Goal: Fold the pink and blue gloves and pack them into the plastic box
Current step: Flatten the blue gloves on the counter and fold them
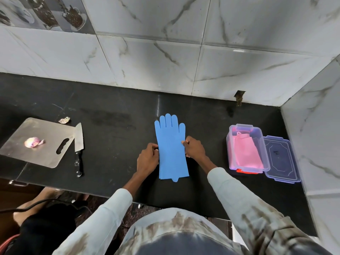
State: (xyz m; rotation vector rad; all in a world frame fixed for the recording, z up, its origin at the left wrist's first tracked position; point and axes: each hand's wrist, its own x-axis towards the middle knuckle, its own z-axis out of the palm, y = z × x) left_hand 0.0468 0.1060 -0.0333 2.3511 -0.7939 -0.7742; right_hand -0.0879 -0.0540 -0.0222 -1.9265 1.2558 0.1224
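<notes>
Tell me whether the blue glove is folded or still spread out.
Spread flat. The blue rubber glove lies full length on the black countertop, fingers toward the wall, each hand at a side edge.

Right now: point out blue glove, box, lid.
blue glove (172, 153): head view, middle of the palm.
box (229, 144): head view, left wall.
lid (281, 161): head view, centre of the flat panel.
</notes>
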